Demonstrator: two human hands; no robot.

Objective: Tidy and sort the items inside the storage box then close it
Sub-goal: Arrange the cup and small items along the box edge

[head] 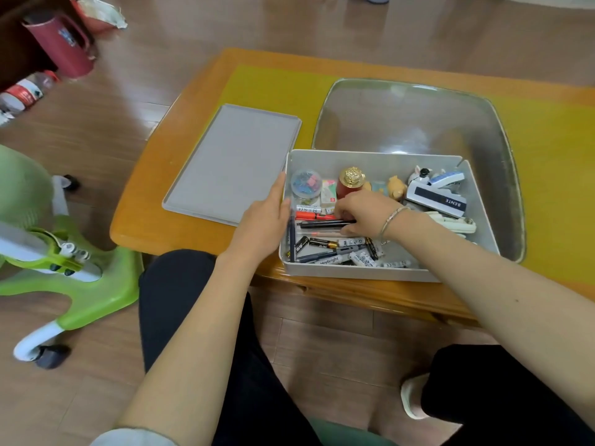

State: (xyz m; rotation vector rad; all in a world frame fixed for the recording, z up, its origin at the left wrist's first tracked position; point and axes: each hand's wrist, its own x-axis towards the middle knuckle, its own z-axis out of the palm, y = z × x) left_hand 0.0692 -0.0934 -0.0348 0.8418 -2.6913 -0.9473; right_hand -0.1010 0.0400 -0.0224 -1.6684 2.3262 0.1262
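the open grey rectangular plastic storage box point(380, 162) sits at the near edge of the orange wooden table point(154, 201), partly overhanging it, with its flat grey lid point(231, 162) lying apart to the left on the table. the left hand point(264, 220) rests with straight fingers along the box's left wall, steadying it. the right hand point(363, 210) is down inside the box with its fingers curled around a black pen point(318, 224), which lies crosswise just below an orange-red pen point(310, 216).

the step in hand looks like gathering the pens together. to do it well, the left hand should go on bracing the wall, since the box hangs over the table edge and a push could tip it. the pens are best lifted clear of the loose aa batteries point(325, 243) beneath them, not dragged, so that the batteries do not roll, and laid parallel beside the dark blue pen point(292, 239) that stands along the left wall. the batteries could then be bunched in the near corner, and the round clear tub of coloured clips point(306, 183) and the red bottle with a gold cap point(351, 185) left at the back.

readable writing: "heybright" on a white marker point(331, 261) near the front wall, and "benie", seen upside down, on a white and dark blue device point(434, 199) at the right. the battery labels are too small to read.
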